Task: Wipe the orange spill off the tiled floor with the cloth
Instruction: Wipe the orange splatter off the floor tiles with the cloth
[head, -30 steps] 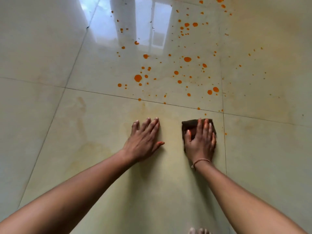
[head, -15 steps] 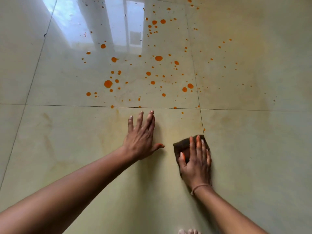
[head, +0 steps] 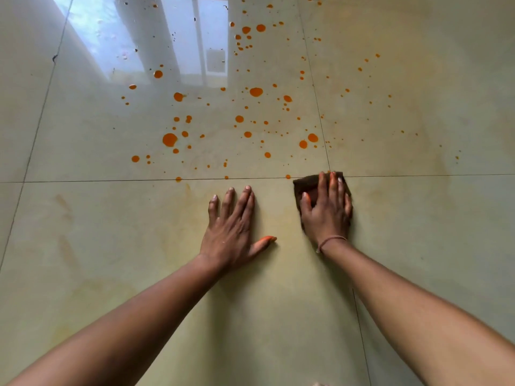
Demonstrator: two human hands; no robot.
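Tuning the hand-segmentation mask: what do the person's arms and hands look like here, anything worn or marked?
Left forearm and right forearm are bare: no sleeves, gloves or watch. The right hand has a thin pinkish cord bracelet at the wrist. The left hand wears nothing; its thumb tip is stained orange, and one of the right fingers shows orange too. No rings visible.

Glossy pale tiled floor [head: 83, 246], thin grout lines [head: 111, 180], window reflection [head: 178, 37]

No legible text anywhere, seemingly.
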